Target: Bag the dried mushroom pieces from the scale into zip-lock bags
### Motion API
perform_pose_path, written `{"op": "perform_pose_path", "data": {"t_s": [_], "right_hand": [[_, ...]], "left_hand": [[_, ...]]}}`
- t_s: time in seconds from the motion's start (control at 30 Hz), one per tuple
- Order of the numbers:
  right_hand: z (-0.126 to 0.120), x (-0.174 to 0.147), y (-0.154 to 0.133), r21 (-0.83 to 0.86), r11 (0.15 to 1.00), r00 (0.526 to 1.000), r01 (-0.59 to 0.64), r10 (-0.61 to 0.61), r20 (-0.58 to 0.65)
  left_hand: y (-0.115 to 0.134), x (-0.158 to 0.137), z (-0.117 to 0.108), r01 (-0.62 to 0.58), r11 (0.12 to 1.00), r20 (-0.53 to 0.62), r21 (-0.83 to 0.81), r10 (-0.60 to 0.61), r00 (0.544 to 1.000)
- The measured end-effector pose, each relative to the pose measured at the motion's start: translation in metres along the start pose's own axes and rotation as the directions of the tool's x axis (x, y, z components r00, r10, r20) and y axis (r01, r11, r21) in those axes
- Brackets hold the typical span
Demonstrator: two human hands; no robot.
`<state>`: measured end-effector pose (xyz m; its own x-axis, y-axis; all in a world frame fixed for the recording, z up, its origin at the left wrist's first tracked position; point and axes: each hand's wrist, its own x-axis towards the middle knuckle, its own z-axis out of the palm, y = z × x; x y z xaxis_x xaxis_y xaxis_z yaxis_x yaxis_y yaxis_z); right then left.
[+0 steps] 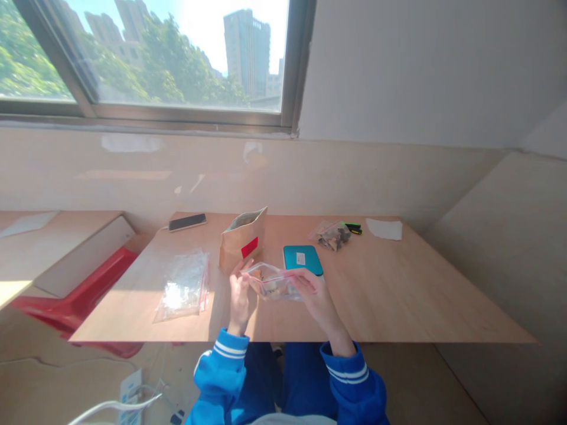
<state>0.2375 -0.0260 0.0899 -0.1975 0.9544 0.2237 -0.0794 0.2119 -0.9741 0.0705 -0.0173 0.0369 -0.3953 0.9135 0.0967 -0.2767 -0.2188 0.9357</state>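
Head view shows the left hand (239, 295) and right hand (315, 293) pinching opposite sides of a clear zip bag (273, 289) over the table (398, 295), seemingly to keep its mouth spread, near the standing paper pouch (233, 249).

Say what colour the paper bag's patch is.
The patch is red, clearest in the head view.

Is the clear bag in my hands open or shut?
Open: the clear bag gapes at its mouth between your left hand and right hand, its two edges standing apart.
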Motion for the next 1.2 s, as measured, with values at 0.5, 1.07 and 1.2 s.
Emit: {"op": "perform_pose_path", "data": {"t_s": [0.5, 1.07, 1.2], "right_hand": [[-0.006, -0.013, 0.012, -0.07, 0.969, 0.965, -0.236, 0.242, 0.095], [-0.032, -0.022, -0.014, -0.082, 0.984, 0.987, -0.158, 0.157, -0.014], [-0.019, -0.016, -0.009, 0.056, 0.987, 0.959, -0.15, 0.159, -0.233]], "left_hand": [[0.02, -0.001, 0.002, -0.023, 0.977, -0.269, 0.213, 0.082, 0.96], [0.047, -0.004, -0.013, -0.052, 0.949, 0.055, 0.311, 0.036, 0.998], [0.051, -0.007, -0.005, 0.058, 0.976, 0.049, 0.209, -0.07, 0.996]]}}
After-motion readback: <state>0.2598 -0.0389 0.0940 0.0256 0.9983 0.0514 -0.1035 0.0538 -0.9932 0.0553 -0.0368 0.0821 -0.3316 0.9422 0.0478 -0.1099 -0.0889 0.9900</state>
